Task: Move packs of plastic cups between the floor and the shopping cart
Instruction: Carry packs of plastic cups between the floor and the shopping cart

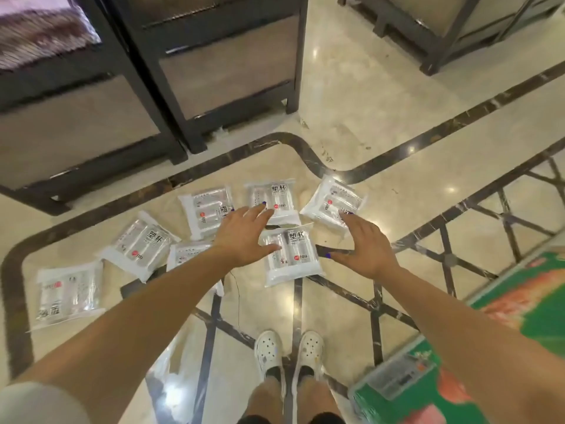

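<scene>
Packs of plastic cups are lying flat on the marble floor (367, 123), seven showing. The nearest pack (293, 255) is lying between the two hands, its long axis running away from the person, printed heading at the far end. The left hand (241, 232) is hanging over it with fingers spread and straight, gripping nothing; whether the thumb is touching the pack cannot be told. The right hand (363, 246) is spreading likewise just beside the pack's right edge, holding nothing. Behind are lying three packs, the middle one (270, 198) upright, the right one (334, 201) tilted. Another pack (140, 244) is slanting at left, and the far-left pack (68, 290) is lying heading toward the person. White shoes (289, 353) are standing below.
</scene>
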{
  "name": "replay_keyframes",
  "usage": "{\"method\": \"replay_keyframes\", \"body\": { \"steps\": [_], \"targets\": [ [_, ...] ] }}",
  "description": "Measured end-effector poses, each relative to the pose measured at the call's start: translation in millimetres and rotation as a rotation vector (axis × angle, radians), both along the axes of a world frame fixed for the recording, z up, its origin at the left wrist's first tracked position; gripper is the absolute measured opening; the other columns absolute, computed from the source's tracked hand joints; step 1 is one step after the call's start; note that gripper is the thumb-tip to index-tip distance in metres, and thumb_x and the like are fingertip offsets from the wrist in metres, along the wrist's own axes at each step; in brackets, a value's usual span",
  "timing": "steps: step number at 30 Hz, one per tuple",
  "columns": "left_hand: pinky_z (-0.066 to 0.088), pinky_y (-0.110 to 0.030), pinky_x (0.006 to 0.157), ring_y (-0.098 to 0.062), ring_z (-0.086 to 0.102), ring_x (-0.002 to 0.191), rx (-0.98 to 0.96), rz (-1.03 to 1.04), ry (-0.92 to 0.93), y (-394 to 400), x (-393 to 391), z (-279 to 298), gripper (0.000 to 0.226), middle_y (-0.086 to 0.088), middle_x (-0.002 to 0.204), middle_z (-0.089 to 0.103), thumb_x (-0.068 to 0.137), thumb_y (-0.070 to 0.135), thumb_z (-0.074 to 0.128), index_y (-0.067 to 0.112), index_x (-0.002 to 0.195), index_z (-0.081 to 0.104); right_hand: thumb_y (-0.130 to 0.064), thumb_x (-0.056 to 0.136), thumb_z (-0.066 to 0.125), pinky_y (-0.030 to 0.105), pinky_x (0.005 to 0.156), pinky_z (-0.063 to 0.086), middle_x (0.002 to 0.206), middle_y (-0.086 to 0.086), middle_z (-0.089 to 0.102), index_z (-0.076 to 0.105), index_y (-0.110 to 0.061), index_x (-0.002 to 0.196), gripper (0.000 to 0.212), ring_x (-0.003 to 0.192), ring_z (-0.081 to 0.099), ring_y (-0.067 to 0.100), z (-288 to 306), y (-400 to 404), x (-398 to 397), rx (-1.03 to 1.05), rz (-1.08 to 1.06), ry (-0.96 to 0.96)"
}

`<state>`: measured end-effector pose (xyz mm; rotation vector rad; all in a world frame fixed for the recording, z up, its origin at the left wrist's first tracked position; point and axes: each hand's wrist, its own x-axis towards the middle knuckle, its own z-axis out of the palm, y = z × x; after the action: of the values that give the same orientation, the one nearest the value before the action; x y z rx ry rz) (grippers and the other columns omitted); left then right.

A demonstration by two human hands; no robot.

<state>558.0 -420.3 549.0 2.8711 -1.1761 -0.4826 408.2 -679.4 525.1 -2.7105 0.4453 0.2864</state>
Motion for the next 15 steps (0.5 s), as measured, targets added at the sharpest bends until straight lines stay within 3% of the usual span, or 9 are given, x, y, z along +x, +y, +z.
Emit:
{"method": "replay_keyframes", "body": {
  "steps": [6,11,15],
  "targets": [
    [0.031,-0.049,0.112,-0.03,0.032,0.141,0.009,0.02,0.079,-32,32,-150,0.089,0.001,0.16,0.022,0.08,0.075,0.048,0.027,0.151,0.023,-0.066,0.079,0.063,0.041,0.116,0.024,0.159,0.003,0.025,0.018,-0.03,0.154,0.095,0.144,0.025,0.026,-140,-29,52,-0.028,0.068,0.131],
    [0.035,-0.046,0.11,-0.027,0.035,0.139,0.09,0.057,0.141,-48,46,-319,0.088,0.002,0.161,0.019,0.081,0.076,0.043,0.029,0.151,0.021,-0.071,0.071,0.064,0.042,0.116,0.024,0.159,0.002,0.026,0.018,-0.032,0.155,0.103,0.142,0.03,0.028,-307,-36,67,-0.047,0.198,0.206],
    [0.035,-0.045,0.11,-0.025,0.034,0.14,0.073,0.115,0.224,-49,49,-458,0.089,0.002,0.161,0.018,0.082,0.075,0.044,0.028,0.152,0.017,-0.079,0.064,0.057,0.045,0.115,0.029,0.156,0.001,0.032,0.014,-0.032,0.154,0.11,0.14,0.034,0.027,-444,-44,76,-0.019,0.17,0.238]
  ]
}}
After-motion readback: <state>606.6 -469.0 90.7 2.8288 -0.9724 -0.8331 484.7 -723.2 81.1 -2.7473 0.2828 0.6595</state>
